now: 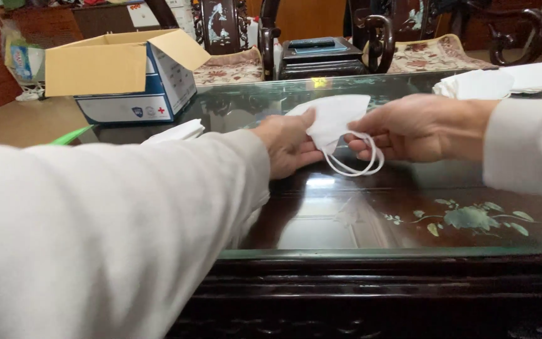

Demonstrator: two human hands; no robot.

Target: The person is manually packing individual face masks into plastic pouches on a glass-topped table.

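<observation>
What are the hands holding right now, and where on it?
Both hold a white face mask: left hand pinches its lower left edge, right hand grips its right side at the ear loops.

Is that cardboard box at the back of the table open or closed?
Open. The cardboard box has its top flaps lifted and splayed outward, so its mouth is uncovered. The pictures do not show what is inside.

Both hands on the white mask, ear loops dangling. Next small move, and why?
Probably tuck the ear loops under the folded white mask. The left hand pinches one edge, the right hand holds the other, and the loops hang loose below, over the glass tabletop.
</observation>
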